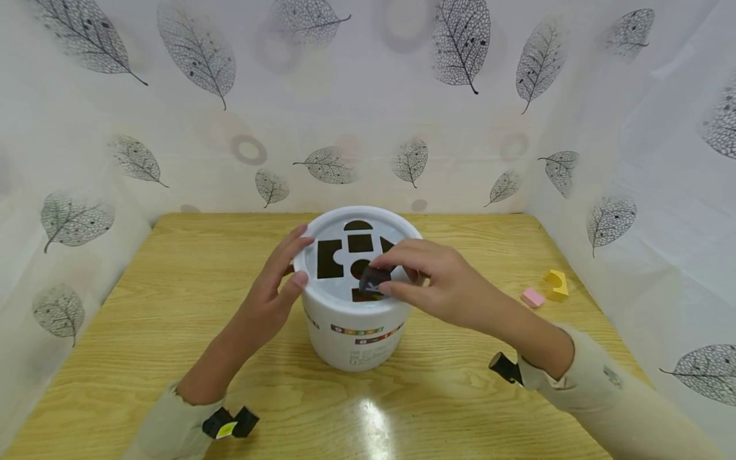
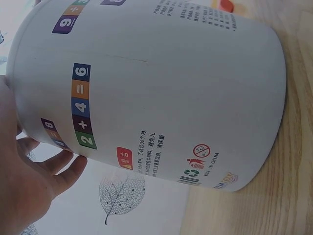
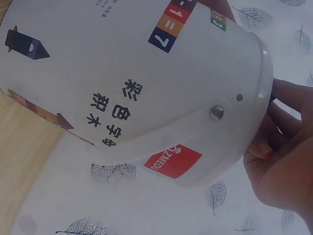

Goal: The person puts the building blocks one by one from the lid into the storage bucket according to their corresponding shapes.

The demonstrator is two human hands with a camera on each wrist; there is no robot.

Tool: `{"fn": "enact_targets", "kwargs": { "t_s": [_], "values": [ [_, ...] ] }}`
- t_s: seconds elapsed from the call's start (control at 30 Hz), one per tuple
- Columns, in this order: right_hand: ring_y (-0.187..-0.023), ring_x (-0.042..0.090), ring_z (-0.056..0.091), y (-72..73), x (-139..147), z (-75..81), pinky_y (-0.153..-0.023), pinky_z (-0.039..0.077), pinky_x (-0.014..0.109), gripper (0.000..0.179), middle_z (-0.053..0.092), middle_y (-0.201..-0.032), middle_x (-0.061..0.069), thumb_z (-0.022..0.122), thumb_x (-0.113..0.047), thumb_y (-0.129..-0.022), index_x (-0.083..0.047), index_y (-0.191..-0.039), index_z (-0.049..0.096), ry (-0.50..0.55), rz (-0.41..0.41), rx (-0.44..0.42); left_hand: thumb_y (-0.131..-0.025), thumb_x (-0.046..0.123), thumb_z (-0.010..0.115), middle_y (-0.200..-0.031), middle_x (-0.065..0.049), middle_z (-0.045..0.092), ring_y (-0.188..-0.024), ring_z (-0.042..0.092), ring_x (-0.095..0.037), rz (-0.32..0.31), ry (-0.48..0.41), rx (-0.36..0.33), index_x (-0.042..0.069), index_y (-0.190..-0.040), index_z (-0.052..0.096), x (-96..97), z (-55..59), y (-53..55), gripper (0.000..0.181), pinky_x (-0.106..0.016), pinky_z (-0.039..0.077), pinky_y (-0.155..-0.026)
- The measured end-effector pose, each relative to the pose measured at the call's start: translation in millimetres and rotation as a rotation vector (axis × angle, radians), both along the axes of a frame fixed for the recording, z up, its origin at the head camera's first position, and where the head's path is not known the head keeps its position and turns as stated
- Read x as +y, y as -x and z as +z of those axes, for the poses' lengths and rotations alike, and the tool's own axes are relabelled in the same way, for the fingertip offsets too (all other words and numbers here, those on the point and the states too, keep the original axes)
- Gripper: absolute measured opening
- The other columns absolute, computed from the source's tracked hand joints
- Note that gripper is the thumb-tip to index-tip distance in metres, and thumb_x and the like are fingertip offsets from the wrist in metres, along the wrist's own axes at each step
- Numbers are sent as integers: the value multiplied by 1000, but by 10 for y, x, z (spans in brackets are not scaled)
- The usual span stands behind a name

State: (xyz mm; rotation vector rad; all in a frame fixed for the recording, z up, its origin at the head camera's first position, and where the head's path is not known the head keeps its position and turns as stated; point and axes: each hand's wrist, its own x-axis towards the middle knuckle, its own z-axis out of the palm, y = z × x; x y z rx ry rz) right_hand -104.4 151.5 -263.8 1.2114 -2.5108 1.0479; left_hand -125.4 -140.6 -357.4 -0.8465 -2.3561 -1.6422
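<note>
A white bucket (image 1: 356,338) stands upright on the table, its lid (image 1: 310,255) cut with several shaped holes. In the head view my right hand (image 1: 434,278) pinches a dark block (image 1: 375,281) marked with a letter, between thumb and fingers. The block is over the lid, by the round hole and the front slot. My left hand (image 1: 277,281) rests against the left rim, thumb and fingers spread along the edge. From the left wrist view, the fingers of the left hand (image 2: 34,181) touch the bucket's side near the rim. The right wrist view shows the right hand (image 3: 288,147) at the lid, the block mostly hidden.
To the right on the wooden table (image 1: 230,358) lie a yellow block (image 1: 556,285) with a curved notch and a small pink block (image 1: 533,298). A leaf-patterned cloth (image 1: 356,108) hangs behind and at both sides.
</note>
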Motion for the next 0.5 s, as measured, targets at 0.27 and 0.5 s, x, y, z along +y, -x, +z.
{"fn": "enact_targets", "kwargs": {
  "t_s": [0.27, 0.5],
  "values": [
    [-91, 7, 62, -1, -60, -34, -74, 54, 25, 30, 72, -114, -5, 77, -18, -90, -14, -119, 72, -59, 4, 71, -105, 16, 44, -168, 8, 17, -152, 23, -20, 6, 8, -5, 24, -156, 36, -2, 2, 1, 53, -18, 34, -109],
    [-105, 9, 66, -13, -105, -24, -88, 56, 31, 28, 72, -117, -3, 76, -20, -90, -15, -118, 73, -94, -16, 85, -105, 17, 45, -168, 9, 17, -151, 24, -21, 8, 10, -17, 24, -156, 36, 0, 5, -1, 52, -21, 36, -109]
  ]
}}
